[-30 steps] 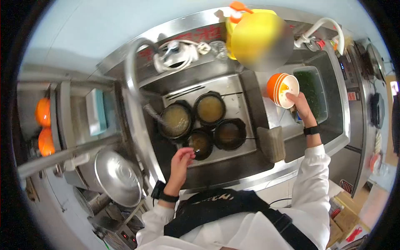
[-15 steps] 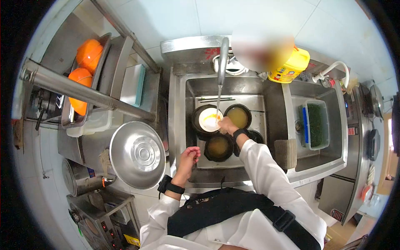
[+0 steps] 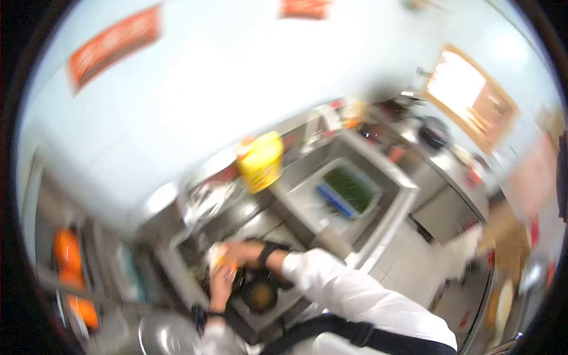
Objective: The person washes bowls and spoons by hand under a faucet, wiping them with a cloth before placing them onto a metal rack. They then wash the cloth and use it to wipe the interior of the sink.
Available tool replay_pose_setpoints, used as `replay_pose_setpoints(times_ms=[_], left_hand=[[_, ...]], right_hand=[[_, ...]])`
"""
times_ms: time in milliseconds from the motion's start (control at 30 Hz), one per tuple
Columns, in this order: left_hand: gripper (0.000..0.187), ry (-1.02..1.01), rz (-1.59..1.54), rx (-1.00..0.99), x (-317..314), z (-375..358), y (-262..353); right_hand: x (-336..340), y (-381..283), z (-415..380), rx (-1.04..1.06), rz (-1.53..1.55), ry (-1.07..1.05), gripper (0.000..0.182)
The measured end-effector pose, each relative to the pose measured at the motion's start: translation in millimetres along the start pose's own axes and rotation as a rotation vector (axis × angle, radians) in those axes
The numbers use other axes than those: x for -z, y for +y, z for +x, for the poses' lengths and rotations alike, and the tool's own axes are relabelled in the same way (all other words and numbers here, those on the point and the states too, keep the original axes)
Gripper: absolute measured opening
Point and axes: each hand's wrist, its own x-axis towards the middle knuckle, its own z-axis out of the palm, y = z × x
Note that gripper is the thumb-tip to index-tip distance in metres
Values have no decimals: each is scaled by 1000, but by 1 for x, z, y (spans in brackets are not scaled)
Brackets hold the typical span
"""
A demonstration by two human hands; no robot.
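Note:
Over the left basin, a small white bowl (image 3: 215,253) with orange residue is between my hands, smeared by motion. My right hand (image 3: 241,253) is closed at its right side. My left hand (image 3: 222,283) comes up from below, with its fingers closed against the near edge of the bowl. Below my right forearm, a dark round pot (image 3: 260,296) holding brownish liquid stands in the sink basin (image 3: 284,231). Other dark pots beside it are partly hidden by my hands and arm.
A yellow container (image 3: 260,161) stands on the sink's back ledge. In the right basin sits a clear tub (image 3: 353,188) of green vegetables with a blue edge. Orange bowls (image 3: 68,251) are on the left shelf. A metal lid (image 3: 168,335) lies at lower left.
My view has swung right and up, blurring the picture. My left hand, earlier apart over the sink's front edge, has come up to the white bowl that my right hand holds.

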Motion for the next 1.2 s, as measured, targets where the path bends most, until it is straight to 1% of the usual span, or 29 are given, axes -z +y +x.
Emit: replay_pose_setpoints(times_ms=[33,67,100,133,167,233,267,333,367,433,467,500,533,567,633,667,767,800,833,867,900,933,967,1000,1033,1100,1133,1200], left_hand=[[27,72,344,-130,10,12,-38],[20,122,300,-121,0,10,4],[23,95,240,-68,4,19,-7],[35,75,-74,-73,9,27,-18],[35,53,-63,-87,6,31,-11],[39,303,-744,173,0,24,8],[40,244,-767,163,6,24,6],[40,224,-799,149,7,14,21],[39,209,-843,138,6,10,26],[41,197,-809,145,13,5,18],[42,187,-777,163,16,0,12],[42,192,-775,160,16,-2,15],[42,198,-669,66,15,-3,17],[43,203,-562,-25,15,-5,19],[45,254,-553,4,17,-12,34],[46,273,-572,50,19,-16,42],[49,302,-566,155,18,-28,62],[50,302,-547,182,18,-31,66],[51,299,-513,210,16,-34,70],[52,284,-457,223,14,-37,73],[54,256,-368,214,13,-39,75],[49,195,42,-125,12,-40,74],[49,195,44,-127,10,-40,77],[46,296,-348,-79,-1,-41,97],[44,390,-744,-27,-9,-40,108],[43,400,-640,48,-4,-41,98],[43,391,-583,66,-2,-42,93],[42,363,-437,60,0,-41,88]], right_hand=[[14,-75,-6,-194,-548,26,31],[18,-135,-22,-380,-521,158,35],[-1,-74,0,-93,-496,547,34],[-9,-110,-9,31,-293,718,30],[-14,-121,-12,162,-260,732,24],[-27,-133,-27,301,-398,526,21],[-33,-135,-31,311,-394,533,21],[-44,-128,-33,650,-894,727,19],[-40,-125,-27,654,-893,730,19],[-26,-130,-10,354,-487,417,18],[-22,-130,-1,358,-483,413,18],[-16,-132,8,148,-189,409,19],[-14,-133,13,-62,104,397,20],[-23,-134,14,-60,104,395,20],[-49,-151,3,216,-469,485,18],[-69,-130,7,462,-786,608,19],[-68,-145,-5,436,-869,562,18],[-53,-160,-1,106,-703,365,19],[-39,-145,14,102,-698,365,19],[-17,-114,34,91,-323,221,22],[-6,-110,40,83,49,77,26],[-10,-104,39,87,55,80,26],[-13,-97,34,47,315,163,30],[-14,-96,30,6,571,242,34],[-26,-88,34,6,566,241,34],[-66,-77,40,60,200,770,31],[-79,-89,33,60,201,771,31],[-108,-113,14,260,-326,966,28]])
